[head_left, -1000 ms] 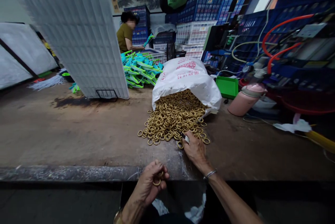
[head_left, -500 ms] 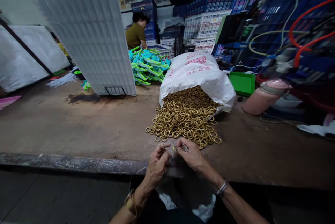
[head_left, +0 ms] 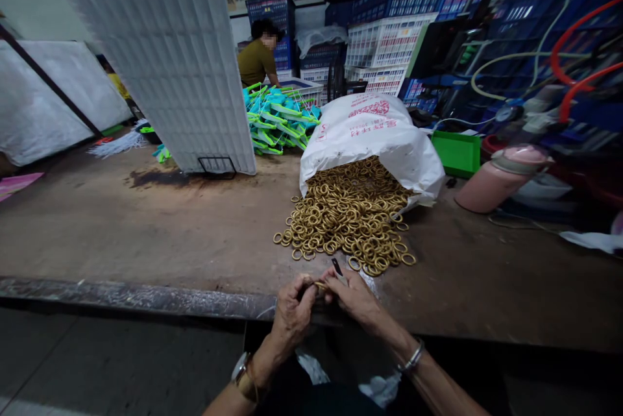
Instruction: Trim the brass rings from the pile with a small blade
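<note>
Over the table's front edge, my left hand (head_left: pixel 293 313) is closed, its thumb and fingertips pinching one side of a gold ring (head_left: pixel 320 285). My right hand (head_left: pixel 359 297) is also closed, with its fingertips at the ring's other side. A thin, flat blade-like tool (head_left: pixel 339 273) with a dark tip sticks up from between the right fingers; most of it is hidden. Just beyond both hands lies a heap of gold rings (head_left: pixel 341 221), spilling from the mouth of a white woven sack (head_left: pixel 370 124) with red print.
A grey ribbed panel (head_left: pixel 165 72) stands upright on the worktable (head_left: pixel 121 228). Green and turquoise plastic pieces (head_left: pixel 280 121) are piled behind it, near another person (head_left: pixel 256 59). Right of the sack are a green tray (head_left: pixel 456 153) and a pink bottle (head_left: pixel 501 179). Stacked crates (head_left: pixel 384 39) fill the back.
My left fingers, earlier apart from the ring in my right hand, have closed on it. The hands have come together, and the tool's dark tip now shows. The view has shifted slightly.
</note>
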`<state>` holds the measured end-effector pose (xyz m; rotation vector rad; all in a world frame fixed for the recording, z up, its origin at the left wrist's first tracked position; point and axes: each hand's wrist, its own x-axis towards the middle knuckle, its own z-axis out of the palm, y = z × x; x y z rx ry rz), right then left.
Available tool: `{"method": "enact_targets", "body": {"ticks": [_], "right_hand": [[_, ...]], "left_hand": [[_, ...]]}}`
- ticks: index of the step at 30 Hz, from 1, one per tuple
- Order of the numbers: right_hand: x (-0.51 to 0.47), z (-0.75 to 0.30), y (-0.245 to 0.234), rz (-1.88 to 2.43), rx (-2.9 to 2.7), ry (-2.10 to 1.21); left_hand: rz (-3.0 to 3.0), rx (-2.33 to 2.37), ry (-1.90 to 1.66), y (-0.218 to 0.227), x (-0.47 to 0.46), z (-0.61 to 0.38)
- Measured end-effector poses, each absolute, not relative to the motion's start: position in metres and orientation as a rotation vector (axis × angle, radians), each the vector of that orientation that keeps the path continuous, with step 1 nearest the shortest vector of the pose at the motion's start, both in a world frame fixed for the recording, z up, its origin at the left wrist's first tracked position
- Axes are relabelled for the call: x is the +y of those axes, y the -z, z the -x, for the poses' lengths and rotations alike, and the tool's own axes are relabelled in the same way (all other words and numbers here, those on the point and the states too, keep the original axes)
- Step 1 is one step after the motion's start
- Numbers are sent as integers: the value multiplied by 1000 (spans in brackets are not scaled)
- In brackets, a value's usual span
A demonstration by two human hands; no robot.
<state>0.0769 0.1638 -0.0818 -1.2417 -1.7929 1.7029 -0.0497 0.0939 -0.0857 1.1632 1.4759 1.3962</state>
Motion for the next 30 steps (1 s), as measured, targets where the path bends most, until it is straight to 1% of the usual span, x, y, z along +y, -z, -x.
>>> {"method": "enact_targets", "body": {"ticks": [6, 10, 13, 20, 25, 30], "right_hand": [[159, -76, 72, 1193, -1998, -1347], [159, -73, 71, 1221, -1996, -1313], [159, -73, 74, 1201, -1977, -1306], [161, -76, 80, 1156, -1917, -1378], [156, -81, 83, 1193, -2177, -1093], [151, -82, 80, 1178, -2408, -957]], "left_hand": [[-1091, 1448, -1386, 79, 93, 46], [-845, 1338, -1258, 75, 91, 44], [-784, 1241, -1179, 78, 90, 46], [-658, 1113, -1221, 83, 89, 44], [-626, 1104, -1247, 79, 90, 41], [-667, 1191, -1258, 69, 92, 39]]}}
